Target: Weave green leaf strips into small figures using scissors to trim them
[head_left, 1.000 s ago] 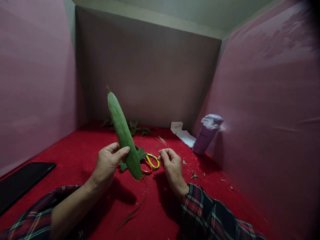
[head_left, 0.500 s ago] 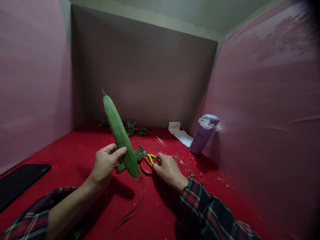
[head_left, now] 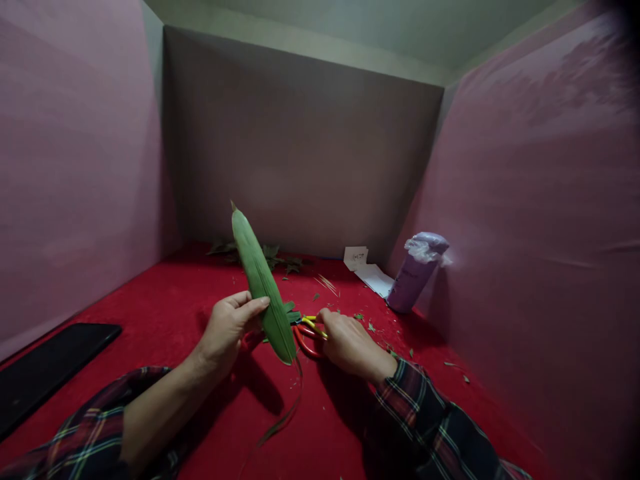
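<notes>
A long green leaf (head_left: 263, 287) with a pointed tip leans up and to the left, pinched between the thumb and fingers of my left hand (head_left: 231, 327). My right hand (head_left: 354, 341) is closed on the yellow and red handles of a pair of scissors (head_left: 311, 328). The scissors lie low over the cloth, pointing left, and their blades are partly hidden near the leaf. Cut green leaf pieces (head_left: 291, 312) sit by the blades, behind the held leaf. A thin dry strip (head_left: 285, 420) trails down from near the leaf's lower end.
Red cloth (head_left: 165, 300) covers the table. Dark green leaves (head_left: 270, 257), thin sticks (head_left: 328, 285) and white papers (head_left: 374, 280) lie toward the back. A purple cylinder (head_left: 413, 277) with plastic on top tilts at right. A black phone-like slab (head_left: 55, 367) lies at left, between pink side walls.
The view has shifted slightly, so most things appear further right. The scissors have turned to point more leftward, with my right hand closed further over their handles. The leaf stays in my left hand.
</notes>
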`<state>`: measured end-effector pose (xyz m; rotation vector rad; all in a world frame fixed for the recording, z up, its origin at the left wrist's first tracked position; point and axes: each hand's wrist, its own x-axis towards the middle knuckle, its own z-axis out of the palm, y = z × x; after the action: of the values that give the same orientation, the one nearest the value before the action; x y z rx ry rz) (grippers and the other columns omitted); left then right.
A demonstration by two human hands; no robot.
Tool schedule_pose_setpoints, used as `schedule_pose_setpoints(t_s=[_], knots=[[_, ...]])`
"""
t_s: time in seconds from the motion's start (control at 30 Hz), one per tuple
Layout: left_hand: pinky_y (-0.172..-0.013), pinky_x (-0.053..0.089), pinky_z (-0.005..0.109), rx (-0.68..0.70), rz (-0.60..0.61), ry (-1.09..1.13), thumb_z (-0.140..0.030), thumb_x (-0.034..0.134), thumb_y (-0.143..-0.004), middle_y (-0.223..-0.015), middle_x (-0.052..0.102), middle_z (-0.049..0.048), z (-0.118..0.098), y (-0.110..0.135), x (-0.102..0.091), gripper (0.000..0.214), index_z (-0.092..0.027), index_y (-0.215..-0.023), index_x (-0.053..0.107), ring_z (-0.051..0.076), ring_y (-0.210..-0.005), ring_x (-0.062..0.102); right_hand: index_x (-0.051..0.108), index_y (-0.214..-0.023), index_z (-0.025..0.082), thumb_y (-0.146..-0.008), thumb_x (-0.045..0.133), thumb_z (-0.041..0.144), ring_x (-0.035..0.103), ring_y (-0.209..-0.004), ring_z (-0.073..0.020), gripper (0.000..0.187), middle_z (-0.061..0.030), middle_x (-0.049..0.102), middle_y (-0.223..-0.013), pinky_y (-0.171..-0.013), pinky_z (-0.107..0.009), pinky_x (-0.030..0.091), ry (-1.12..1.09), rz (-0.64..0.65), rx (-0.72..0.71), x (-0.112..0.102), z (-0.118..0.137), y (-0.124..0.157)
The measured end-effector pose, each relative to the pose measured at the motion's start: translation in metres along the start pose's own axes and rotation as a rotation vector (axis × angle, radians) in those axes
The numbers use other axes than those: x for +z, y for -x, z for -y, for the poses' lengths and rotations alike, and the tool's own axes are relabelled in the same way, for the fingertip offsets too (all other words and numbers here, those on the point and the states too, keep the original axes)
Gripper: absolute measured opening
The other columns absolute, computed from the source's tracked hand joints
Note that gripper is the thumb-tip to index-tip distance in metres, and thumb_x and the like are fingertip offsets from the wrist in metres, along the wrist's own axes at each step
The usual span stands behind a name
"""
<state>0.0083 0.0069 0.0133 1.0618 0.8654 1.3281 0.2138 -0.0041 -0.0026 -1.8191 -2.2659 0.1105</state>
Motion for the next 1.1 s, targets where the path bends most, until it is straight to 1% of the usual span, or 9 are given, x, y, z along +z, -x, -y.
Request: schedule_pose_setpoints(t_s=[0.17,0.33,0.4,0.5,0.6,0.73,0.9,1.0,1.1], knots=[[-0.052,0.050,0.024,-0.010,-0.030,0.044,-0.022,0.071,-0.059,-0.060,0.067,0.0037,-0.008,-0.001,0.000,0.018,-0.010,-0.069,0.064,0.015,-0.053,0.061,0.052,-0.091,0.013,-0.066,0.057,0.016,0.058,-0.069,-0.0246,0.025,-0.0119,0.064,-0.076,-0.053,-0.028,0.025,-0.043,-0.021,0.102,0.003,-0.008,-0.003],[-0.047,0.045,0.017,0.050,-0.117,0.083,-0.020,0.072,-0.056,-0.055,0.064,-0.0015,-0.016,-0.009,-0.008,0.016,-0.011,-0.066,0.063,0.008,-0.047,0.056,0.055,-0.093,0.011,-0.064,0.054,0.014,0.057,-0.069,-0.0235,0.029,-0.0123,0.063,-0.079,-0.054,-0.027,0.029,-0.203,-0.142,0.183,0.012,-0.022,-0.010],[-0.046,0.044,0.018,0.056,-0.133,0.086,-0.020,0.072,-0.055,-0.055,0.064,-0.0015,-0.018,-0.011,-0.011,0.018,-0.011,-0.067,0.063,0.008,-0.046,0.055,0.053,-0.103,0.013,-0.066,0.053,0.014,0.056,-0.069,-0.0207,0.037,-0.0085,0.062,-0.079,-0.056,-0.026,0.032,-0.302,-0.215,0.169,0.011,-0.024,-0.011],[-0.046,0.045,0.020,0.038,-0.126,0.078,-0.021,0.073,-0.054,-0.057,0.065,0.0007,-0.017,-0.012,-0.012,0.020,-0.010,-0.069,0.063,0.010,-0.047,0.057,0.041,-0.122,0.017,-0.073,0.048,0.017,0.053,-0.063,-0.0163,0.050,-0.0012,0.058,-0.073,-0.056,-0.025,0.035,-0.462,-0.319,0.108,0.006,-0.021,-0.008],[-0.048,0.046,0.023,0.017,-0.113,0.076,-0.021,0.072,-0.055,-0.060,0.067,0.0027,-0.014,-0.011,-0.011,0.020,-0.010,-0.069,0.063,0.012,-0.049,0.059,0.033,-0.129,0.021,-0.076,0.045,0.018,0.052,-0.063,-0.0141,0.055,0.0005,0.057,-0.078,-0.057,-0.024,0.038,-0.626,-0.343,-0.004,0.001,-0.011,0.002],[-0.050,0.046,0.021,0.023,-0.115,0.084,-0.021,0.072,-0.057,-0.060,0.065,0.0016,-0.011,-0.012,-0.011,0.017,-0.011,-0.068,0.063,0.011,-0.050,0.058,0.045,-0.116,0.023,-0.071,0.055,0.014,0.047,-0.065,-0.0119,0.048,0.0033,0.052,-0.077,-0.060,-0.023,0.039,-0.969,-0.250,-0.119,0.002,0.006,0.018],[-0.047,0.044,0.020,0.048,-0.135,0.084,-0.021,0.071,-0.060,-0.056,0.063,0.0005,-0.014,-0.014,-0.014,0.015,-0.011,-0.065,0.061,0.010,-0.047,0.056,0.045,-0.102,0.026,-0.060,0.061,0.006,0.041,-0.056,-0.0086,0.049,0.0073,0.045,-0.070,-0.050,-0.020,0.035,-1.249,0.017,-0.028,-0.002,0.027,0.036],[-0.047,0.044,0.021,0.078,-0.138,0.088,-0.022,0.070,-0.060,-0.057,0.063,0.0008,-0.017,-0.014,-0.015,0.015,-0.011,-0.066,0.061,0.010,-0.048,0.056,0.046,-0.095,0.025,-0.057,0.058,0.003,0.039,-0.049,-0.0067,0.045,0.0077,0.047,-0.065,-0.045,-0.019,0.031,-1.288,0.163,-0.011,-0.005,0.034,0.045],[-0.046,0.043,0.021,0.106,-0.137,0.094,-0.022,0.069,-0.062,-0.058,0.063,0.0009,-0.019,-0.014,-0.015,0.016,-0.010,-0.069,0.062,0.010,-0.048,0.056,0.046,-0.087,0.023,-0.055,0.054,0.001,0.035,-0.042,-0.0057,0.040,0.0102,0.046,-0.051,-0.042,-0.019,0.026,-1.243,0.282,0.051,-0.004,0.037,0.050]])
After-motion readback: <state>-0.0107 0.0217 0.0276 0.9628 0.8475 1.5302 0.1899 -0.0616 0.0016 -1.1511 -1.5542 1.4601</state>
